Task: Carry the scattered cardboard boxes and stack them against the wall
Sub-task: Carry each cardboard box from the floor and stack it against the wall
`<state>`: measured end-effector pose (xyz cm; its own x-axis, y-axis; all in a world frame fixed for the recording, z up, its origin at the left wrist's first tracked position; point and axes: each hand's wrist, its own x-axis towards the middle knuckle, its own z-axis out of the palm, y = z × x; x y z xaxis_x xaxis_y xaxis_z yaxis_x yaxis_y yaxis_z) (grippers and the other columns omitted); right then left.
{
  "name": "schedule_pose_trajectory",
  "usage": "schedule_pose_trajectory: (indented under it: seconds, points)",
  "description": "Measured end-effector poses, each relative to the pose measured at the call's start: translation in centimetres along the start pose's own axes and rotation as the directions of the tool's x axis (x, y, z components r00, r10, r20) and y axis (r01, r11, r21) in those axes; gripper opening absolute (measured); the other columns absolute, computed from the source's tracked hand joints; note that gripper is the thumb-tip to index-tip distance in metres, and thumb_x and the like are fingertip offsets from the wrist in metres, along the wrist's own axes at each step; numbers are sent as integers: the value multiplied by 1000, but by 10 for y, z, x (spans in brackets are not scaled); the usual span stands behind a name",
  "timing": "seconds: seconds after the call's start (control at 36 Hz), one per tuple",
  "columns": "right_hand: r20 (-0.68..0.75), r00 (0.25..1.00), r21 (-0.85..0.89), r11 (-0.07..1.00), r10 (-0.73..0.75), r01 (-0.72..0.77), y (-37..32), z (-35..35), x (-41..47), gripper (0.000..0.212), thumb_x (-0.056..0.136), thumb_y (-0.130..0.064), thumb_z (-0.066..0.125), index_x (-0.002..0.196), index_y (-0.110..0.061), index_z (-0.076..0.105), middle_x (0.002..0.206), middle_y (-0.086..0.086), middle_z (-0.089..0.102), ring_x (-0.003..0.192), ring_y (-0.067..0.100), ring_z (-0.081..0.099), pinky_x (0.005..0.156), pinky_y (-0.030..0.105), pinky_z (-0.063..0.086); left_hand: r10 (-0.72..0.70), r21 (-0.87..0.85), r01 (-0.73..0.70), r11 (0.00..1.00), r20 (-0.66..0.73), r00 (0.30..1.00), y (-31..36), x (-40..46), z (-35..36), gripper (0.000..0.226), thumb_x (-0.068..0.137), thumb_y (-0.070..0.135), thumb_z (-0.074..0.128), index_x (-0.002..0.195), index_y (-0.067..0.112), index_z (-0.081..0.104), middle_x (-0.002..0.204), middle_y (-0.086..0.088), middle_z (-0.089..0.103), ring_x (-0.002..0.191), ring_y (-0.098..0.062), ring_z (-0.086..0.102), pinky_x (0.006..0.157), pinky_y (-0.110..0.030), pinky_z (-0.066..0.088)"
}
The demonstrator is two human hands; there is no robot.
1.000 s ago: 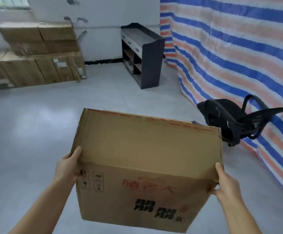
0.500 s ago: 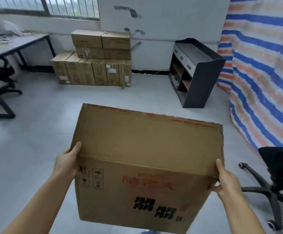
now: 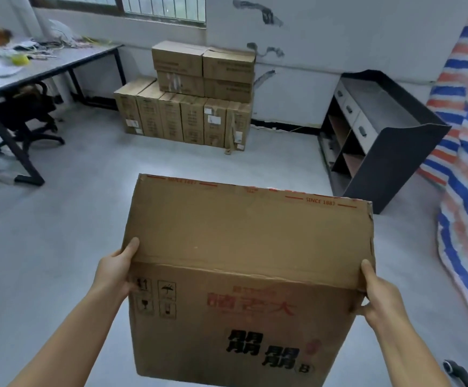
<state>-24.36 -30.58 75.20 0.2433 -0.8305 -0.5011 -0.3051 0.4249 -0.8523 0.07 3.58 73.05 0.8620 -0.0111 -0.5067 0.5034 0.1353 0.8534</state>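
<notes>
The grey floor (image 3: 59, 233) fills most of the view, with the white wall (image 3: 339, 37) at the far side. Right edge, a striped tarp (image 3: 467, 163) hangs down to the floor. Near centre is the carried cardboard box (image 3: 249, 247), up off the floor and held between both hands, its printed side facing the camera. At far centre the stack of boxes (image 3: 193, 107) stands against the wall, a row upright on the floor and more piled on top. Far right, a dark cabinet (image 3: 380, 141) stands on the floor beside the tarp. Far left, a grey desk (image 3: 48, 65) with an office chair (image 3: 29, 113) tucked under it. The left hand (image 3: 115, 272) grips the box's near left corner, thumb on top, fingers hidden behind the side. The right hand (image 3: 378, 294) grips the near right corner, thumb on the top edge, fingers wrapped out of sight.
</notes>
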Motion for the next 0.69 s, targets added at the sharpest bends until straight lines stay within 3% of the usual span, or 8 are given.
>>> schedule_pose_trajectory:
  seconds: [0.11, 0.25, 0.33, 0.39, 0.44, 0.53, 0.58, 0.69]
  points:
    - [15, 999, -48, 998, -28, 29, -38, 43, 41, 35, 94, -39, 55, 75, -11, 55, 80, 1, 54, 71, 17, 48, 89, 67, 44, 0, -16, 0, 1000, -28, 1000, 18, 45, 28, 50, 90, 31, 64, 129, 1, 54, 87, 4, 61, 75, -12, 57, 72, -47, 49]
    - [20, 998, -94, 994, -59, 61, -76, 110, 91, 39, 94, -43, 54, 79, -6, 54, 79, 2, 51, 66, 23, 47, 83, 69, 44, 22, -24, -23, 999, -34, 999, 50, 119, 63, 43, 90, 31, 64, 121, 3, 58, 82, 5, 61, 72, -12, 56, 55, -39, 48]
    - [25, 998, -81, 995, -61, 63, -101, 162, 118, 39, 94, -43, 53, 78, -7, 52, 90, 9, 53, 84, 34, 52, 88, 68, 41, 27, -21, -27, 999, -35, 999, 78, 172, 83, 42, 90, 31, 64, 121, 3, 58, 82, 4, 60, 71, -15, 54, 56, -41, 48]
    - [21, 998, -72, 995, -61, 62, -119, 200, 133, 40, 94, -43, 53, 84, -4, 51, 107, 17, 58, 107, 44, 52, 88, 68, 42, 21, 2, -21, 1000, -22, 1000, 103, 207, 96, 43, 90, 32, 63, 121, 3, 57, 91, -2, 61, 76, -21, 54, 59, -46, 48]
    - [11, 998, -71, 995, -65, 65, -137, 237, 150, 40, 95, -42, 53, 85, -3, 52, 122, 25, 56, 104, 49, 52, 84, 68, 44, 9, 29, -9, 1000, -23, 1000, 129, 240, 105, 45, 91, 33, 62, 122, 1, 56, 101, -6, 60, 86, -26, 55, 65, -54, 51]
    - [18, 996, -80, 993, -83, 84, -164, 288, 169, 40, 94, -43, 53, 92, -3, 51, 121, 25, 56, 86, 44, 52, 84, 68, 45, 28, 43, -26, 999, -31, 999, 168, 281, 115, 50, 91, 32, 62, 127, -1, 54, 99, -3, 56, 95, -27, 51, 84, -68, 45]
    - [24, 996, -65, 994, -88, 89, -180, 323, 178, 39, 94, -43, 53, 92, -4, 51, 122, 24, 55, 93, 45, 53, 85, 71, 44, 41, 52, -39, 998, -41, 998, 193, 306, 119, 51, 91, 32, 62, 128, -1, 53, 99, -3, 56, 100, -29, 52, 88, -69, 43]
    - [39, 995, -39, 995, -89, 91, -213, 410, 202, 41, 93, -43, 55, 74, -7, 49, 127, 26, 52, 110, 47, 49, 86, 74, 39, 60, 18, -59, 998, -89, 994, 240, 369, 121, 51, 92, 32, 61, 129, -2, 52, 111, -5, 56, 109, -34, 53, 88, -67, 44]
